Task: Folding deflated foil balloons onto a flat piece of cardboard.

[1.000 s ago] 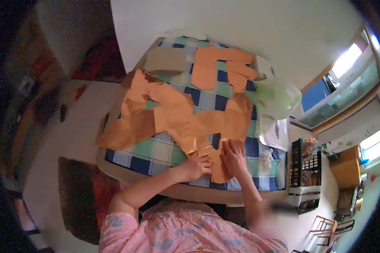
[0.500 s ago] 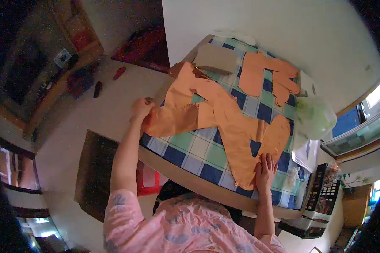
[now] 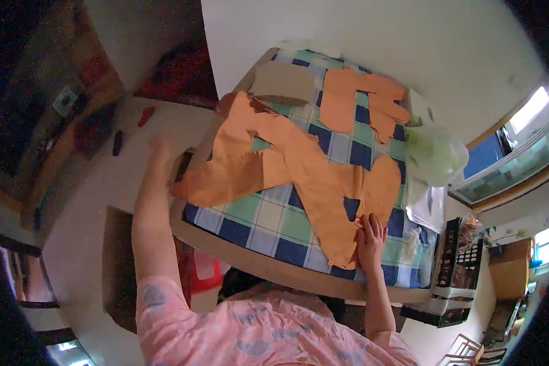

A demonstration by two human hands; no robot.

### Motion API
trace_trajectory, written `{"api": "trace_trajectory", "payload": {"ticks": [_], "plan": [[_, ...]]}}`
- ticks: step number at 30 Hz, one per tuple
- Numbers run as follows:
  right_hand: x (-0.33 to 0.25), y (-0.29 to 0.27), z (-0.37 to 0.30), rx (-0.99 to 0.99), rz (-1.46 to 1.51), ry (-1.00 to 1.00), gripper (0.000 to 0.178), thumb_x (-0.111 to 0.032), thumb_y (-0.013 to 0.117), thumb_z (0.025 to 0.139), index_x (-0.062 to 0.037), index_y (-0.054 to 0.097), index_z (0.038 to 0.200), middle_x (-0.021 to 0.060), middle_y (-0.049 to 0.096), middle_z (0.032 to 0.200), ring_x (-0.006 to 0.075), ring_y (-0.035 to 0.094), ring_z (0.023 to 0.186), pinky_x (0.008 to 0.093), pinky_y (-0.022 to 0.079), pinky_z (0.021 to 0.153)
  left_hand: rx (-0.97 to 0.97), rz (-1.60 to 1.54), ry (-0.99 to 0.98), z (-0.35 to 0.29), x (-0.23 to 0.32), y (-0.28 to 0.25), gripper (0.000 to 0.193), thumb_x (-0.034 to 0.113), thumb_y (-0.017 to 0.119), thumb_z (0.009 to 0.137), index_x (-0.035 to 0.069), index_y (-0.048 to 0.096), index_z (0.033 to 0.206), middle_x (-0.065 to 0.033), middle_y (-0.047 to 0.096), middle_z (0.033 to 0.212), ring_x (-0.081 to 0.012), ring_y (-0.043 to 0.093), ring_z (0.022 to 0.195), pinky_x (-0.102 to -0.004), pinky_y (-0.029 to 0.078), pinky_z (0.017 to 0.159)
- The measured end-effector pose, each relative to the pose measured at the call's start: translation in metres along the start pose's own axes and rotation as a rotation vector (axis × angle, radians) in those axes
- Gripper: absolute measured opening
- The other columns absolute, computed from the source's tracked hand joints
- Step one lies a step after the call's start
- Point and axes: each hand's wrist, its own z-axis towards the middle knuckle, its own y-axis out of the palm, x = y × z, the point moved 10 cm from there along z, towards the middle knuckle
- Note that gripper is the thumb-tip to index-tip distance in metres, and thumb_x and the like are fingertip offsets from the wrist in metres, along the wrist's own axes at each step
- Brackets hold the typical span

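A large, irregular orange-tan sheet (image 3: 316, 183) lies spread over the near and middle part of the checked surface (image 3: 280, 222), its left end reaching the surface's left edge. Its outline is jagged and branching, with broad lobes at the left and right, a tapered end toward the near edge, and two small gaps through which the green and blue checks show. Faint creases run over it, and its left lobe is a darker brown. A smaller orange piece (image 3: 338, 104) lies apart from it at the far side, near a flat brown piece (image 3: 283, 82). The right hand (image 3: 371, 239) rests palm down by the sheet's near tapered end, touching its right edge, fingers extended away from the body and slightly apart, with the forearm rising almost straight. The left arm stretches forward past the surface's left side; its blurred left hand (image 3: 160, 149) is over the floor (image 3: 97, 183), and whether its grip is apart or together I cannot tell.
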Motion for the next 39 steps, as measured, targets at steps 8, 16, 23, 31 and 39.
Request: {"api": "trace_trajectory", "payload": {"ticks": [8, 16, 23, 31, 39], "plan": [[0.012, -0.005, -0.004, 0.016, -0.031, 0.030, 0.047, -0.024, 0.057, 0.087, -0.0159, 0.048, 0.133, 0.0113, 0.045, 0.138, 0.0301, 0.037, 0.130, 0.0527, 0.018, 0.109, 0.144, -0.469, -0.102, -0.040, 0.106, -0.185, 0.023, 0.029, 0.055, 0.087, 0.011, 0.063, 0.099, -0.0162, 0.063, 0.096, -0.0352, 0.062, 0.089, -0.0425, 0.050, 0.073], [0.009, -0.029, -0.009, 0.071, 0.029, 0.100, 0.043, -0.026, 0.058, 0.086, -0.0138, 0.053, 0.127, 0.0125, 0.046, 0.136, 0.0301, 0.038, 0.129, 0.0526, 0.021, 0.108, 0.165, -0.952, 0.379, -0.177, 0.295, -0.295, 0.018, 0.016, 0.051, 0.091, 0.003, 0.061, 0.097, -0.0167, 0.061, 0.094, -0.0351, 0.058, 0.090, -0.0420, 0.046, 0.082], [0.042, -0.020, 0.026, 0.170, -0.082, 0.092, 0.036, -0.023, 0.053, 0.090, -0.0127, 0.056, 0.125, 0.0126, 0.047, 0.135, 0.0294, 0.041, 0.128, 0.0537, 0.022, 0.107, -0.089, -0.745, 1.102, -0.361, 0.450, -0.274, 0.046, 0.032, 0.059, 0.084, 0.011, 0.053, 0.124, -0.0129, 0.042, 0.137, -0.0304, 0.031, 0.133, -0.0587, 0.020, 0.106], [0.044, -0.025, 0.013, 0.154, 0.052, 0.112, 0.038, -0.024, 0.064, 0.081, -0.0152, 0.059, 0.118, 0.0090, 0.053, 0.128, 0.0288, 0.045, 0.122, 0.0538, 0.026, 0.106, -0.223, -0.544, 1.185, -0.352, 0.445, -0.248, 0.052, 0.043, 0.049, 0.089, 0.019, 0.044, 0.135, -0.0114, 0.034, 0.145, -0.0302, 0.025, 0.138, -0.0583, 0.014, 0.109], [0.124, -0.037, 0.029, 0.038, -0.061, 0.551, 0.028, -0.032, 0.060, 0.083, -0.0075, 0.057, 0.096, 0.0136, 0.063, 0.095, 0.0319, 0.058, 0.094, 0.0453, 0.044, 0.080, -0.162, -0.570, 1.225, -0.358, 0.444, -0.248, 0.050, 0.039, 0.055, 0.087, 0.023, 0.044, 0.134, -0.0064, 0.032, 0.147, -0.0287, 0.026, 0.137, -0.0594, 0.015, 0.108]]}}
